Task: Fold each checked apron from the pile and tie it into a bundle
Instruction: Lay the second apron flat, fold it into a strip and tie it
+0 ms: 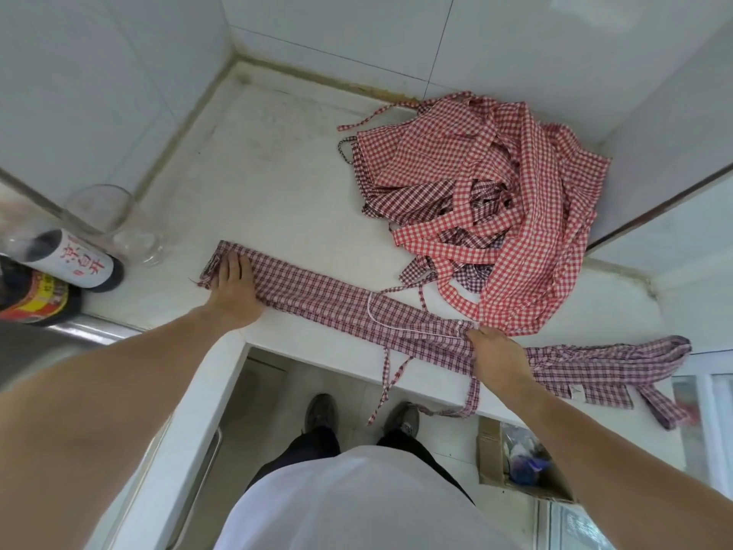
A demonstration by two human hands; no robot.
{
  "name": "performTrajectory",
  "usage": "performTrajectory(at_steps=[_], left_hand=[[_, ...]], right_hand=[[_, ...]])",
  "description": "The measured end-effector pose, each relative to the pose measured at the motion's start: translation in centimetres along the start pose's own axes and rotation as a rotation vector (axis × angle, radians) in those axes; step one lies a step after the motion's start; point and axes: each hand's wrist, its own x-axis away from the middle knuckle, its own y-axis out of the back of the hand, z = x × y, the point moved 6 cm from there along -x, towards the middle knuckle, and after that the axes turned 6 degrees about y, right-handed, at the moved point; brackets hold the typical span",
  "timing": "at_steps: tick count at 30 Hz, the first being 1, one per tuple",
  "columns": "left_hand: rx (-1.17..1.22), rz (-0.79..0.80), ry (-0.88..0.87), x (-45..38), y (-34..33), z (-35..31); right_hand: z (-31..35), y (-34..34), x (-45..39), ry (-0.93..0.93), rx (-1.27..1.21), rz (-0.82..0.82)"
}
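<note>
while the dark red-and-white checked apron folded into a long narrow strip (341, 307) lies along the near edge of the white stone desk (277, 192), the left hand (235, 289) rests flat on its left end, fingers straight and close together. the right hand (497, 353) grips the strip near its right part, fingers curled round the bunched cloth. thin ties hang over the desk's near edge. farther right sits the tangled pile of red checked aprons (496, 200). at far left stand a dark labelled bottle (67, 260) and a clear glass (115, 224).
</note>
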Motion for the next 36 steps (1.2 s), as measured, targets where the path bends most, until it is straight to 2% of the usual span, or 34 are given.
performTrajectory(at_steps=[5,8,11,15,19,21,23,25,27,29,31,33,35,36], left_hand=[[0.233,0.046,0.133,-0.2,2.2,-1.5],[0.209,0.061,0.217,-0.6,1.5,-1.2],[0.105,0.073,0.256,-1.3,0.6,-1.2],[0.114,0.033,0.320,-1.9,0.6,-1.5],[0.137,-0.041,0.381,-1.4,1.5,-3.1],[0.191,-0.164,0.391,-0.3,2.6,-4.7],[0.217,-0.341,0.273,1.3,3.7,-7.1],[0.261,-0.477,0.036,3.8,3.8,-10.7],[0.266,-0.511,-0.207,6.7,2.6,-14.7],[0.324,-0.446,-0.458,9.4,0.2,-19.0],[0.432,-0.300,-0.632,11.2,-2.2,-22.4],[0.394,-0.124,-0.684,11.7,-4.9,-24.9],[0.190,0.031,-0.625,11.2,-7.8,-26.1],[0.069,0.060,-0.587,10.8,-8.9,-26.2]], right_hand=[[0.1,-0.2,0.6,0.028,-0.111,-0.088],[-0.2,-0.5,1.2,0.051,-0.203,-0.139],[-1.2,-0.1,3.2,0.053,-0.179,-0.275],[-2.7,-1.1,5.8,0.014,-0.162,-0.405],[-3.8,-3.1,6.4,-0.144,-0.336,-0.385],[-3.6,-3.6,5.9,-0.179,-0.388,-0.371],[-3.7,-3.9,5.4,-0.224,-0.489,-0.394],[-4.1,-4.4,5.3,-0.261,-0.596,-0.448],[-4.4,-4.8,5.3,-0.297,-0.652,-0.481],[-4.4,-5.2,5.2,-0.329,-0.684,-0.474],[-4.2,-5.2,5.1,-0.301,-0.699,-0.493],[-4.2,-5.1,5.0,-0.255,-0.718,-0.509],[-4.1,-4.8,5.3,-0.199,-0.719,-0.494],[-4.1,-4.7,5.5,-0.161,-0.704,-0.464]])
